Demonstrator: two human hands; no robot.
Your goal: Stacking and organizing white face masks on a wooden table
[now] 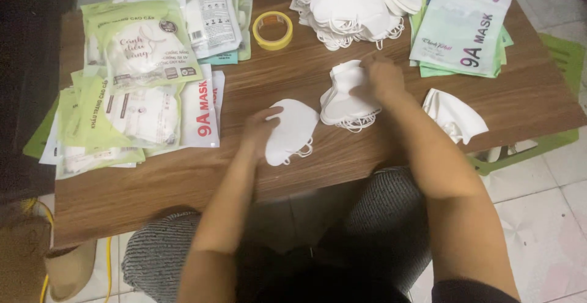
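At the middle of the wooden surface (183,181), the left hand (260,130) pinches a single white mask (292,130) by its edge; it is folded flat, ear loops trailing. Just beside it, the right hand (384,78) closes its grip on a small mask stack (345,98).

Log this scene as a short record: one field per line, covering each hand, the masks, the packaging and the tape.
left hand: holds a single white mask
right hand: rests on a small stack of white masks
large mask pile: far edge of wooden table
loose mask: table's right edge
filled pouches: left side
empty pouches: far right
tape roll: yellow, lying flat
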